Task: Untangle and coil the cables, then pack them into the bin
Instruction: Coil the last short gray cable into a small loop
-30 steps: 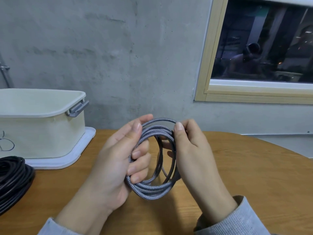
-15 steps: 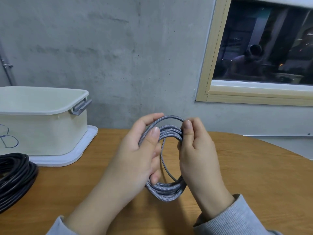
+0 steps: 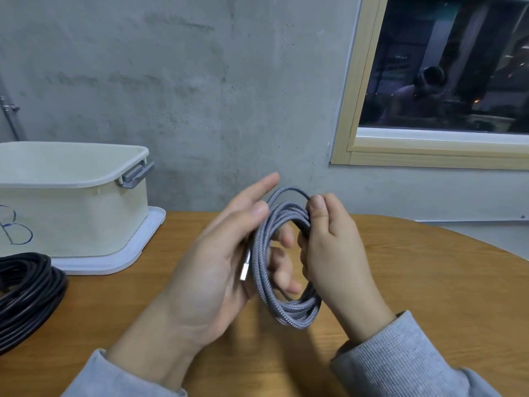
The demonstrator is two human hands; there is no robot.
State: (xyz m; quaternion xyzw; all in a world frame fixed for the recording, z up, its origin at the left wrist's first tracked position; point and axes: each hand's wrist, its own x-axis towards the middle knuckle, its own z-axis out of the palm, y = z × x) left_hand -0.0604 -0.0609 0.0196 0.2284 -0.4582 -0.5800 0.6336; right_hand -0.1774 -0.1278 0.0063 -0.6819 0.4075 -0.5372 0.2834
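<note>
A grey braided cable [image 3: 289,310] is wound into a coil and held upright above the wooden table [image 3: 435,287]. My right hand [image 3: 335,253] grips the coil's upper right side, thumb on top. My left hand [image 3: 211,267] holds the left side between thumb and fingers. Its index finger points up and its other fingers reach through the loop. A silver connector [image 3: 244,266] lies against my left palm. The cream bin [image 3: 74,222] stands open at the left. A black coiled cable [image 3: 27,290] lies on the table in front of it.
The bin rests on its white lid [image 3: 134,250], close to the concrete wall. A wood-framed window [image 3: 346,110] is at the upper right. The round table's edge curves off to the right.
The coil has turned more edge-on and risen a little. My left hand has loosened from a closed grip, its index finger now straight. My right hand keeps its hold near the top.
</note>
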